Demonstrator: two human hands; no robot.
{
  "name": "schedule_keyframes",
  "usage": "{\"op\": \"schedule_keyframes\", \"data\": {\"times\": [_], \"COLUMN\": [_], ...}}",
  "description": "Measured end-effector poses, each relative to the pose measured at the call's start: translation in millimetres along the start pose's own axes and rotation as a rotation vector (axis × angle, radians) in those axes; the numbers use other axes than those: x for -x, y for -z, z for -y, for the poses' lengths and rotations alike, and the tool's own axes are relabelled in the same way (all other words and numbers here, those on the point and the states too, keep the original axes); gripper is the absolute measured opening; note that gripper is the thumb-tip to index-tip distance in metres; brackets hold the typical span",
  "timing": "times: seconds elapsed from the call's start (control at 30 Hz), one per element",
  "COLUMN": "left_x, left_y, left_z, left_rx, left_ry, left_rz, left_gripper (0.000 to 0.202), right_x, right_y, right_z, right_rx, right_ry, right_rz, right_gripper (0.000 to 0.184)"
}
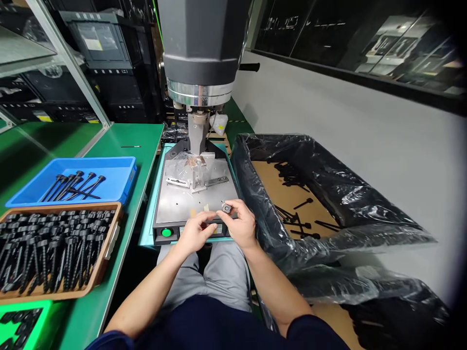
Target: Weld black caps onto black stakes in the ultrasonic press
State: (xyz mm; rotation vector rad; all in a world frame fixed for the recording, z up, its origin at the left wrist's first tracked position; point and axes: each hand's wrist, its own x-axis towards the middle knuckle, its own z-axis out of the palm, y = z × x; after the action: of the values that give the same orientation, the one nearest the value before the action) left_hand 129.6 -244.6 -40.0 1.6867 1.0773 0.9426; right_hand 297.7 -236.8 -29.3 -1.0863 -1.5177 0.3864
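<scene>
My right hand (241, 224) pinches a small round black and silver part (226, 208) between thumb and fingers, just above the front edge of the metal base plate (175, 199) of a press machine. Beside it, my left hand (195, 232) has its fingers curled on the other end of a dark piece that sits between the two hands. A metal fixture (197, 172) stands in the middle of the plate, under the machine's tip (198, 131).
A blue tray (120, 175) with a few black pins and a brown tray (105, 253) with several black pins sit on the green bench at left. A cardboard box lined with black plastic (255, 160) holds several black pins at right. A green button (167, 232) is on the machine's front.
</scene>
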Motion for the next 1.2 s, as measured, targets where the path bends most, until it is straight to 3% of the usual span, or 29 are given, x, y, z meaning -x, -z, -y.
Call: {"op": "schedule_keyframes", "data": {"times": [0.1,0.2,0.3,0.4,0.47,0.6,0.7,0.8,0.93,1.0,1.07,1.13,1.2], "left_x": [-4,-2,6,18,27,49,65,85,123,147,170,189,203], "left_y": [-0.3,-0.1,5.8,20.2,31.9,51.1,68.7,103.8,183.4,229.3,271.1,303.6,325.0], "left_z": [-15,-21,-22,-21,-21,-22,-31,-45,-54,-48,-37,-21,-5], "left_rx": [-0.048,-0.109,-0.188,-0.278,-0.334,-0.383,-0.451,-0.570,-0.730,-0.870,-0.973,-1.004,-1.004], "left_ry": [-0.168,-0.214,-0.167,-0.071,-0.001,0.099,0.128,0.227,0.453,0.649,0.863,0.963,1.042], "left_rz": [-0.072,-0.088,-0.090,-0.084,-0.066,-0.006,0.048,-0.013,-0.353,-0.537,-0.640,-0.696,-0.720], "left_gripper": [0.032,0.018,0.015,0.014,0.014,0.018,0.017,0.015,0.020,0.022,0.020,0.017,0.013], "right_x": [3,7,12,16,17,22,27,30,32,34,36,38,39], "right_y": [-9,-19,-23,-24,-28,-48,-62,-67,-62,-58,-53,-49,-46], "right_z": [3,6,9,6,2,0,5,8,1,-5,-10,-13,-15], "right_rx": [-0.140,-0.406,-0.598,-0.671,-0.650,-0.641,-0.714,-0.738,-0.705,-0.675,-0.642,-0.607,-0.575], "right_ry": [-0.094,-0.263,-0.413,-0.511,-0.539,-0.547,-0.585,-0.610,-0.658,-0.683,-0.701,-0.708,-0.712], "right_rz": [-0.018,-0.048,-0.031,0.163,0.269,0.311,0.423,0.510,0.504,0.496,0.493,0.488,0.487], "right_gripper": [0.025,0.027,0.031,0.044,0.044,0.037,0.040,0.045,0.045,0.046,0.046,0.047,0.047]}}
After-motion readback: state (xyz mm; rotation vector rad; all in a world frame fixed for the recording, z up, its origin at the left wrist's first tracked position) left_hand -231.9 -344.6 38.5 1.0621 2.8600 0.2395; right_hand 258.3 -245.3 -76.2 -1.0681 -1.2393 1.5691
